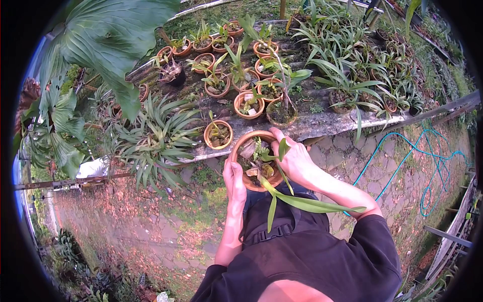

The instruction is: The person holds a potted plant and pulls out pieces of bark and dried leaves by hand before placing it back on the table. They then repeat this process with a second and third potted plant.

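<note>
A round terracotta pot [235, 152] is held in front of my body, just off the near edge of the bench. An orchid plant [271, 190] grows in it, its long green leaves hanging over the near rim toward my right forearm. Chunky brown and pale bits show inside the pot. My left hand [235, 178] supports the pot's left side, fingers against the outer wall. Around the right rim closes my right hand [292, 157], with a leaf crossing in front of part of it. A smaller potted plant [218, 134] stands on the bench edge close beyond my left hand.
Several potted plants [249, 104] stand on a weathered bench [312, 128]. Dense strap-leaved plants [347, 80] fill its right part. A large leaf [108, 43] hangs at upper left. A teal hose [397, 136] lies on the paving at right.
</note>
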`<state>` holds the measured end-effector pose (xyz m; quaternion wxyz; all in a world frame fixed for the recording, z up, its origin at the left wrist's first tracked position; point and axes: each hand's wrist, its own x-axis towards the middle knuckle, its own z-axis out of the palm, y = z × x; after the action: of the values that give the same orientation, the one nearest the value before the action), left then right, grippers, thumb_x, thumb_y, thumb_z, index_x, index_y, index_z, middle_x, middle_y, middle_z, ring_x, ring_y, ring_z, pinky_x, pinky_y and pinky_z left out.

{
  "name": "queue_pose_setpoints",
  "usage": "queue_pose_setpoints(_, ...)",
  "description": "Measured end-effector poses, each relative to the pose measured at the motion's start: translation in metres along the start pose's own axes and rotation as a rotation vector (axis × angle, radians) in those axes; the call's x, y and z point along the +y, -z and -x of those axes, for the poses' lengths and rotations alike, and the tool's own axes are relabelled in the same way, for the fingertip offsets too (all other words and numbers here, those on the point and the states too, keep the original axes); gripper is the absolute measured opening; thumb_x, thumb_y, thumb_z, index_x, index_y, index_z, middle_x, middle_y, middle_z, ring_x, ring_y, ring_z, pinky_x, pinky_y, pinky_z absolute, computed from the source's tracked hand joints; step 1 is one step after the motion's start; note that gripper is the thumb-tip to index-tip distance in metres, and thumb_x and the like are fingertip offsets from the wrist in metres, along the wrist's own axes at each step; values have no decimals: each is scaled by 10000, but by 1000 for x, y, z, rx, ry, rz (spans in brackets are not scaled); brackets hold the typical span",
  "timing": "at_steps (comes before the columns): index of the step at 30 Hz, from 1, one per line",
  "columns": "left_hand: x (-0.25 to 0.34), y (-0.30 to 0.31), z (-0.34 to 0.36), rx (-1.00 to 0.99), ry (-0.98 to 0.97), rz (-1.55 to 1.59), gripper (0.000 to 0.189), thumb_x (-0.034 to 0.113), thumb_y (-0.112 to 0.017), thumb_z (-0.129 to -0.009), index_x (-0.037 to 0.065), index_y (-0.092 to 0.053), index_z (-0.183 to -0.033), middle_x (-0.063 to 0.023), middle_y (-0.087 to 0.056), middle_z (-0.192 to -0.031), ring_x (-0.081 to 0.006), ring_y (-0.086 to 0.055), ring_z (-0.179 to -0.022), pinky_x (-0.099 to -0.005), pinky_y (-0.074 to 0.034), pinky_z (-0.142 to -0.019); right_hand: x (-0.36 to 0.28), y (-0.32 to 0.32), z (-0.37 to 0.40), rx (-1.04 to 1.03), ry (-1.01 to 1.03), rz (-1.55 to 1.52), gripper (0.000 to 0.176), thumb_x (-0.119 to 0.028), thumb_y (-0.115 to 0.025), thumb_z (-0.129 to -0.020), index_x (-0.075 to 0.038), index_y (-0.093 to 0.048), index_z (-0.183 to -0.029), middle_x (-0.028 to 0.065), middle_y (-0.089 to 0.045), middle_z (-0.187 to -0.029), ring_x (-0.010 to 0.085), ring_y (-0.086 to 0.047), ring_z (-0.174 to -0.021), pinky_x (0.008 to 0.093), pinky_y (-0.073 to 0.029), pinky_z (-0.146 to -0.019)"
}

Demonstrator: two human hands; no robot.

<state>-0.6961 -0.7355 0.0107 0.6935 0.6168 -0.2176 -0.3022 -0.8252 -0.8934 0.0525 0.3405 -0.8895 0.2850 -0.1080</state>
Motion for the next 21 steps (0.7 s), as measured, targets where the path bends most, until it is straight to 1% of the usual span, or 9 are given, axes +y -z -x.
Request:
queue_pose_setpoints(3, -3, 1, 1, 7, 7, -11, 651, 511, -452, -1033, -44, -508, -1369, -85, -557, -1179, -178, -511, -1122, -329, -368, -1006, 2, 3, -1, 13, 90, -4, 515, -69, -556, -841, 0, -411, -1330, 254, -609, -1069, 448, -639, -885, 519, -536, -784)
queue_pose_setpoints(6, 1, -2, 0, 3, -59, -46, 648, 509, -446, -1036, -49, -515, -1359, -76, -560, -1194, -172, -512, -1125, -325, -363, -1014, -17, 23, 1, -31, -17, -161, 435, -95, -558, -856, 18, -450, -1262, 271, -591, -1106, 449, -637, -877, 508, -540, -808)
queue_pose_setpoints(9, -7, 4, -3, -2, -29, -2, 660, 510, -436, -1038, -54, -501, -1374, -97, -558, -1249, -178, -501, -1168, -325, -352, -1038, -16, 38, 2, -92, 110, -216, 318, -58, -562, -879, 13, -482, -1178, 269, -553, -1209, 438, -627, -966, 491, -533, -829)
queue_pose_setpoints(12, -9, 15, -7, -85, -14, 30, 653, 463, -371, -1063, -59, -376, -1456, -175, -485, -1407, -260, -529, -1264, -398, -437, -1073, -6, 49, 5, -152, 233, -246, 221, -39, -560, -933, -27, -504, -1147, 229, -503, -1361, 416, -627, -1072, 444, -511, -917)
queue_pose_setpoints(15, -6, 20, -6, -119, 126, 286, 664, 478, -370, -1058, -34, -338, -1481, -158, -466, -1424, -262, -541, -1253, -412, -476, -1041, -4, 59, 9, -28, 380, -315, 179, 34, -598, -886, -24, -515, -1034, 200, -485, -1397, 411, -593, -1155, 439, -481, -979)
queue_pose_setpoints(16, -16, 19, -8, -29, 33, 228, 677, 498, -349, -1057, -19, -317, -1494, -139, -447, -1444, -256, -526, -1270, -427, -474, -1038, -5, 63, 12, -30, 297, -400, 87, -2, -582, -912, -12, -516, -968, 196, -497, -1377, 356, -569, -1229, 423, -479, -988)
queue_pose_setpoints(19, -2, 15, -6, -139, 91, 299, 707, 532, -348, -1046, -12, -317, -1495, -132, -424, -1466, -257, -495, -1300, -442, -425, -1083, 0, 82, 24, 21, 171, -601, 60, -18, -565, -931, -10, -511, -957, 181, -507, -1351, 303, -577, -1232, 407, -487, -972)
queue_pose_setpoints(20, 11, 2, -5, -79, 82, 298, 764, 587, -358, -1022, -17, -325, -1489, -153, -428, -1460, -275, -472, -1319, -459, -395, -1105, 9, 85, 28, 75, 195, -561, 42, -14, -537, -967, 14, -515, -989, 172, -548, -1296, 254, -614, -1157, 378, -516, -904)
queue_pose_setpoints(21, 17, -2, -6, -83, 86, 300, 767, 589, -361, -1020, -19, -326, -1487, -154, -429, -1458, -274, -472, -1318, -457, -394, -1105, 13, 91, 32, 80, 123, -538, 44, -3, -544, -954, 8, -512, -983, 155, -584, -1241, 269, -636, -1090, 368, -516, -873)
